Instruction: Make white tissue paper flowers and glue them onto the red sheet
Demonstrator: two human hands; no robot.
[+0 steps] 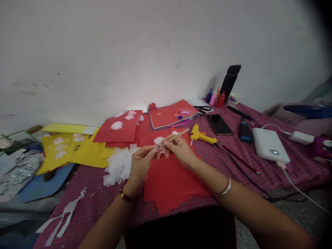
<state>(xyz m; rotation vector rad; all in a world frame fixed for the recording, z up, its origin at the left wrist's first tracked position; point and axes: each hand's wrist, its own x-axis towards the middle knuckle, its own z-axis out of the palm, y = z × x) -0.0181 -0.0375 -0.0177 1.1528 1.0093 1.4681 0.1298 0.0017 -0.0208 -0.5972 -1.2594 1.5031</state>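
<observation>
My right hand (pixel 178 147) grips a light wooden stick (pixel 178 135), which slants up and to the right out of the fingers. At its lower end, a small dark blue spot shows by the fingertips. My left hand (pixel 144 157) is closed in a pinch on a small white piece of paper (pixel 156 148), largely covered by the fingers. Both hands meet above red paper sheets (pixel 176 180). Just behind the fingertips, a white paper flower cluster (pixel 158 140) lies on the red paper. Torn white paper pieces (pixel 119 166) are heaped left of my left hand.
To the right lie a yellow glue gun (pixel 201 135), a phone (pixel 219 124), a red pencil (pixel 241 158) and a white power bank (pixel 269 145) with cables. Scissors (pixel 203 109), a paint palette (pixel 185 112) and paint bottles (pixel 213 98) are behind. Yellow paper bags (pixel 85 150) lie left.
</observation>
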